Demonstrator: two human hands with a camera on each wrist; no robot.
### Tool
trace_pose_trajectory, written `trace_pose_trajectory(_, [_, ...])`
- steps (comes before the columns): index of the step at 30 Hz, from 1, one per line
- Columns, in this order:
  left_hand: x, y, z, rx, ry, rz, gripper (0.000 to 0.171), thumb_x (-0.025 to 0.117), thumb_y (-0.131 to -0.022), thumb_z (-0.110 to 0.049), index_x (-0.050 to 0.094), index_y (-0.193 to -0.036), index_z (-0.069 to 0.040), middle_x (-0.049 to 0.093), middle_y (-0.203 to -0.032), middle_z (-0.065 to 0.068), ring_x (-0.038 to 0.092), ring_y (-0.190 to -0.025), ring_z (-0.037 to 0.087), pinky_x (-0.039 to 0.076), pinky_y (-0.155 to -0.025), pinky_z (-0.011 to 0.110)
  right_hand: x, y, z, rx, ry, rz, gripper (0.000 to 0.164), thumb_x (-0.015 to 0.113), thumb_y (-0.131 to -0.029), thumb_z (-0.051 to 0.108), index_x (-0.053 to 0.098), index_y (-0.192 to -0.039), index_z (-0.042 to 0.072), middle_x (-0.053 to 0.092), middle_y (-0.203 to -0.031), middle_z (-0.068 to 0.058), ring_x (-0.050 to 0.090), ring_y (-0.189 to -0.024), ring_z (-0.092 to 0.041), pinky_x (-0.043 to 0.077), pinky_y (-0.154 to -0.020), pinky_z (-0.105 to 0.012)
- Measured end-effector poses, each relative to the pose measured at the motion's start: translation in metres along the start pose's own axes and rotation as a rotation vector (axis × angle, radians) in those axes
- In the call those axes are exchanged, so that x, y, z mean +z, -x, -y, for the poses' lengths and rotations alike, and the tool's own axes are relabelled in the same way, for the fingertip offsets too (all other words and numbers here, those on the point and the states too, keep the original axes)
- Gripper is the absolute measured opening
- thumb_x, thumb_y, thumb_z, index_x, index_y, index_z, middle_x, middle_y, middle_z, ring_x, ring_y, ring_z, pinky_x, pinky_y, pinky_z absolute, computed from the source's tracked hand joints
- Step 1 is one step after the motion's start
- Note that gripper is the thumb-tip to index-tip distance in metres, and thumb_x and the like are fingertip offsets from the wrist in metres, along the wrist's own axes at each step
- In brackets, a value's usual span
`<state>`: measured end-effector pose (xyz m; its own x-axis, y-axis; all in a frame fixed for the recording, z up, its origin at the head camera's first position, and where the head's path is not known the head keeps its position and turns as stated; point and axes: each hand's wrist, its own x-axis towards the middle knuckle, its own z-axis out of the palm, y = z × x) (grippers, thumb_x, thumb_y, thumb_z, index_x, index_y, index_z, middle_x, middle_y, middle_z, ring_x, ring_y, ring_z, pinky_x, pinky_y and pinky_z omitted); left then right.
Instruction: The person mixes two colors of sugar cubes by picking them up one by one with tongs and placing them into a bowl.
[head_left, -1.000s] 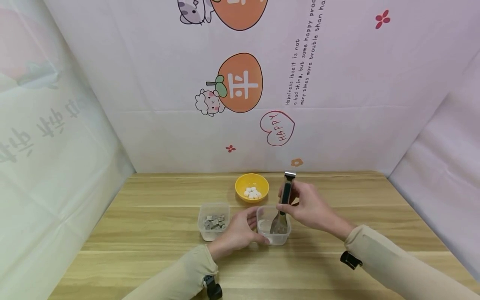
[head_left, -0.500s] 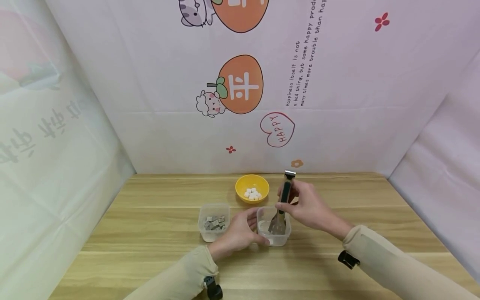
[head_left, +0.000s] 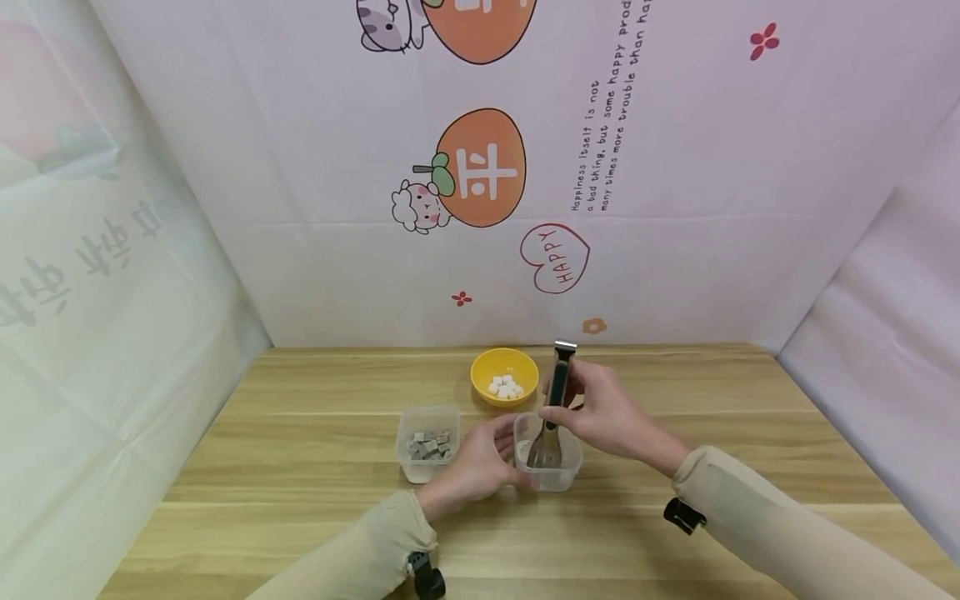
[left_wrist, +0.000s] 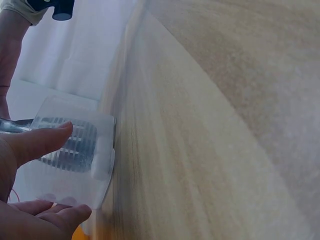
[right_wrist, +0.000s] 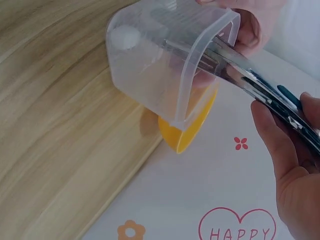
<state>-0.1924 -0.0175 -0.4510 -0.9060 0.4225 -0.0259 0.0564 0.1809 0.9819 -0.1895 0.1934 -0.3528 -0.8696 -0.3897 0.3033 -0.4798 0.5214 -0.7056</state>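
My right hand (head_left: pixel 600 412) grips kitchen tongs (head_left: pixel 558 387) by the dark handle, holding them nearly upright. Their slotted metal ends reach down inside a clear plastic container (head_left: pixel 573 479). My left hand (head_left: pixel 480 467) holds that container from its left side, thumb at the front wall and fingers at the back. In the right wrist view, a whitish lump (right_wrist: pixel 125 37) shows blurred through the container's base. Whether the tongs' ends touch it I cannot tell. Behind stands a yellow bowl (head_left: pixel 483 367) with several white cubes (head_left: pixel 505 387) in it.
A second clear container (head_left: pixel 427 412) with several grey cubes (head_left: pixel 430 446) stands left of my left hand. All of it rests on a wooden table (head_left: pixel 315 467). A printed white cloth (head_left: pixel 337 275) hangs behind the table, with more cloth at both sides.
My right hand has moved slightly left, and the tongs' ends have shifted left inside the container. My left hand and the containers stay in place.
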Motion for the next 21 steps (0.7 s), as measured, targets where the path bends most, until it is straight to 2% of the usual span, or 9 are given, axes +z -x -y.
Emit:
trace_pose_trajectory(7, [-0.0002,-0.0023,0.0025,-0.005,-0.028,0.01,0.1,0.095,-0.067,0.004,0.048,-0.155,-0.003,0.05,-0.157,0.016,0.052,-0.141,0.033,0.044,-0.118,0.043,-0.004,-0.0035,-0.002,0.006,0.027,-0.055,0.023,0.084,-0.088,0.0,0.066,-0.101,0.005,0.069,-0.089,0.0,0.067,-0.075,-0.016,0.061,-0.064,-0.03])
trace_pose_trajectory(14, [-0.0009,-0.0037,0.0032,-0.003,0.004,0.01,0.101,0.094,-0.067,0.006,0.046,-0.156,-0.001,0.05,-0.157,0.017,0.051,-0.142,0.034,0.043,-0.118,0.041,-0.0028,-0.0025,-0.0015,0.021,0.051,-0.006,0.022,0.085,-0.088,0.005,0.067,-0.101,0.008,0.069,-0.087,0.002,0.067,-0.075,-0.016,0.058,-0.061,-0.03])
trace_pose_trajectory(21, [-0.0004,-0.0034,0.0047,-0.002,0.001,0.01,0.102,0.094,-0.066,0.006,0.047,-0.155,-0.002,0.049,-0.158,0.017,0.051,-0.142,0.034,0.044,-0.118,0.04,0.0017,-0.0047,-0.0047,-0.002,0.059,-0.055,0.021,0.083,-0.089,0.0,0.066,-0.1,0.006,0.069,-0.086,0.002,0.066,-0.075,-0.015,0.059,-0.063,-0.029])
